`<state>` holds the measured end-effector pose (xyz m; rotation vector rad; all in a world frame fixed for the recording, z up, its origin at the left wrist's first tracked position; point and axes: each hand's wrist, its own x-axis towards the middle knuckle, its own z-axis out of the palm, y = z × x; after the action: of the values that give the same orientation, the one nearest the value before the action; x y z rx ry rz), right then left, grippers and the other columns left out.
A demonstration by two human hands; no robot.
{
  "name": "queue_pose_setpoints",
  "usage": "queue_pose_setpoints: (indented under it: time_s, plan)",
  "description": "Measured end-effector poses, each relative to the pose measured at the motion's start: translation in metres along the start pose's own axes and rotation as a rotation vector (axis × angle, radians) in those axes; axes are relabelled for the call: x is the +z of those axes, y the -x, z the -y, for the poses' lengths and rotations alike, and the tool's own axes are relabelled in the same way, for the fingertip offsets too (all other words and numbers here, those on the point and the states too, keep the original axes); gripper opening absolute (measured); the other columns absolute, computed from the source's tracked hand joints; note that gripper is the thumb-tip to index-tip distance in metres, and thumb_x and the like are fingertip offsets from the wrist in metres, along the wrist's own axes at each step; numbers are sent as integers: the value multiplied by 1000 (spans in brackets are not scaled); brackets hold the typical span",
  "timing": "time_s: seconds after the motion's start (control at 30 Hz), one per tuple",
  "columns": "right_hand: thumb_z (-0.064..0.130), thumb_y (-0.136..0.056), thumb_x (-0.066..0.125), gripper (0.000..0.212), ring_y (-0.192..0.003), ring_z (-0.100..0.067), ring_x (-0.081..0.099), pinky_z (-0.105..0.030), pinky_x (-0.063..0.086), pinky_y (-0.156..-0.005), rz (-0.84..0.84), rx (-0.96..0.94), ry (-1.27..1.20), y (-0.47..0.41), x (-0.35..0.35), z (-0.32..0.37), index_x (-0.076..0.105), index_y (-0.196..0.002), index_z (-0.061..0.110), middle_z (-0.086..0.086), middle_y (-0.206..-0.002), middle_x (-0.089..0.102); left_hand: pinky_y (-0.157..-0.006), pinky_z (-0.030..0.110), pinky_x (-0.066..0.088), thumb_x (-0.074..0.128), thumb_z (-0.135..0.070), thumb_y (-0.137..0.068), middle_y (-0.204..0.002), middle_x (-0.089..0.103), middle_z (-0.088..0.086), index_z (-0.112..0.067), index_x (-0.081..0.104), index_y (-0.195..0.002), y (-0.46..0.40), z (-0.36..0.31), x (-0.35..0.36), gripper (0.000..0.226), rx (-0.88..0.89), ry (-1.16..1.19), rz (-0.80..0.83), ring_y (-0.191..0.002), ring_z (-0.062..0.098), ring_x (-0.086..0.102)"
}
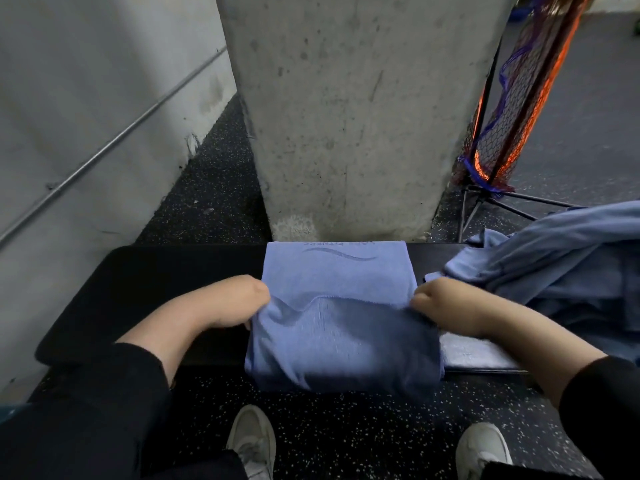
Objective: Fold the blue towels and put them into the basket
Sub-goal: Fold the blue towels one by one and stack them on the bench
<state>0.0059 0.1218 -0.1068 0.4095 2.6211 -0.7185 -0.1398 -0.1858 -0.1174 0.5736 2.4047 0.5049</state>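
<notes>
Towel (339, 306), blue and part-folded, lies mid-bench (138, 289), its near half draped over the edge. Left hand (235, 303) and right hand (440, 303) pinch its side edges with curled fingers. Unfolded blue towels (554, 265) are heaped at three o'clock; a concrete pillar (356, 116) stands at twelve, a net stand (512, 109) at one.

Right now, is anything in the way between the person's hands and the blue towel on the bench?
Nothing visible: the left hand and right hand already grip the blue towel at its side edges. No basket is clearly in view.
</notes>
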Motion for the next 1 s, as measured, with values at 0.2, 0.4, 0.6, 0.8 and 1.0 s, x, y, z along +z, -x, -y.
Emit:
queue_pose_setpoints:
  time_s: [0.2, 0.4, 0.6, 0.8, 1.0]
  plan:
    - [10, -92, 43, 31, -54, -13, 23, -30, 19, -54, -324, 24, -922, -5, -22, 13, 40, -63, 22, 2, -58, 29, -62, 35, 38, 47, -14, -92, -69, 49, 9, -10, 57, -73, -1, -6, -35, 22, 94, 540, -436, -66, 21, 46]
    - [14, -94, 48, 27, -66, -21, 42, -38, 41, -63, -441, 42, -800, -46, -18, 15, 54, -67, 17, -6, -66, 44, -68, 36, 38, 38, -17, -105, -96, 63, 10, -7, 62, -101, -44, -8, -30, 26, -3, 254, -792, -88, 29, 56]
    - [8, -95, 48, 25, -63, -19, 34, -33, 27, -56, -401, 52, -477, -77, 8, 10, 48, -70, 12, -2, -60, 39, -71, 37, 41, 39, -19, -106, -100, 66, 12, -4, 64, -103, -76, 1, 1, 29, 26, 22, -534, -94, 33, 60]
    - [10, -98, 44, 23, -75, -26, 48, -24, 34, -53, -307, 62, -142, -73, 4, 19, 60, -82, 7, -10, -76, 57, -72, 36, 41, 33, -22, -109, -97, 61, 12, -5, 56, -95, -73, 5, 3, 31, 4, -170, -381, -89, 28, 57]
    - [25, -103, 43, 23, -79, -22, 55, -28, 45, -73, -43, 25, 68, -45, 6, 15, 58, -89, 16, -4, -85, 59, -63, 30, 35, 35, -19, -106, -89, 55, 3, -15, 54, -79, -45, 7, -1, 33, -39, -270, -129, -77, 16, 50]
